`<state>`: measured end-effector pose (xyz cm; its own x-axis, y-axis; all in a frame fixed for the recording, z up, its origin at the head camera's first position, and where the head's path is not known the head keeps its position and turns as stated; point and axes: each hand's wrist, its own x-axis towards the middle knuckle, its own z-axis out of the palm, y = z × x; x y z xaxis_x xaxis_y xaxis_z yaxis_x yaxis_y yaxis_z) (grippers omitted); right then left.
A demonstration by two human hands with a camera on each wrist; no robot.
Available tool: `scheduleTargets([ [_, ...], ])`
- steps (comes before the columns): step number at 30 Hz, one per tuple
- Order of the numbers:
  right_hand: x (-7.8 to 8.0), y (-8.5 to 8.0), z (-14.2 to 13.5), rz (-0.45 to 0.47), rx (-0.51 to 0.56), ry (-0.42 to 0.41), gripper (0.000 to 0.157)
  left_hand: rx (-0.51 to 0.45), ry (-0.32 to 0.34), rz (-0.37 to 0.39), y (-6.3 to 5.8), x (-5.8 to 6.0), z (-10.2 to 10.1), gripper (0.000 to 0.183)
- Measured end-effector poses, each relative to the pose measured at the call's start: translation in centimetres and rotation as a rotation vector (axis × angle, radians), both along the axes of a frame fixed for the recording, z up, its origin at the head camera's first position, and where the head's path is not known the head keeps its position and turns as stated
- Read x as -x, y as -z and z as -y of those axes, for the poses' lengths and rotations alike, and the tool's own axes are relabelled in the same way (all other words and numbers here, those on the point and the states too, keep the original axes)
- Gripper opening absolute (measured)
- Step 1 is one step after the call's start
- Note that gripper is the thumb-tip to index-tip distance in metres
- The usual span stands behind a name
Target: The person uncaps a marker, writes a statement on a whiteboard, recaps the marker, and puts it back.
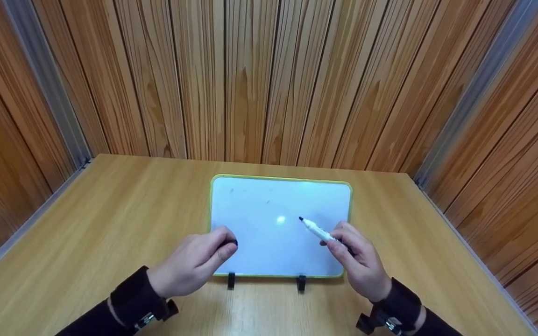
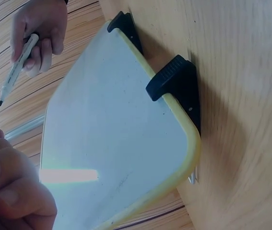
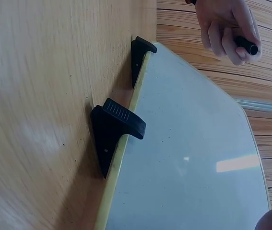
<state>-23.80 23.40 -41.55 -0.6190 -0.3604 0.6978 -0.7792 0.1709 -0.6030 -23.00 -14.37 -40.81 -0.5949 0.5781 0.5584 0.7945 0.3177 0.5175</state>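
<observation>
My right hand [image 1: 360, 263] grips a white marker [image 1: 316, 230], its bare black tip pointing up and left over the whiteboard [image 1: 273, 249]. Pinched between thumb and fingers of my left hand [image 1: 196, 261] is a black marker cap [image 3: 246, 45], whose open end shows in the right wrist view. The left hand hovers by the board's lower left corner, and the right one by its lower right side. The board has a yellow-green rim and a few faint dark smudges near its top left. In the left wrist view the marker [image 2: 17, 72] appears apart from the board.
Two black stand clips [image 1: 231, 281] hold the board's lower edge on the wooden table [image 1: 147, 196]. Wood-grain panels [image 1: 245, 84] rise behind and on both sides, with grey metal strips [image 1: 47, 74] at the corners. Light glares off the board.
</observation>
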Motion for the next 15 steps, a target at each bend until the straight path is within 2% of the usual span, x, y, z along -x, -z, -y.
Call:
scheduleTargets([
  [8, -0.2, 0.2, 0.4, 0.009, -0.009, -0.010, 0.028, -0.038, -0.022, 0.028, -0.4, 0.4, 0.9, 0.013],
  [15, -0.2, 0.4, 0.6, 0.031, -0.025, -0.004, 0.027, -0.032, -0.066, 0.074, -0.6, 0.8, 1.9, 0.012],
])
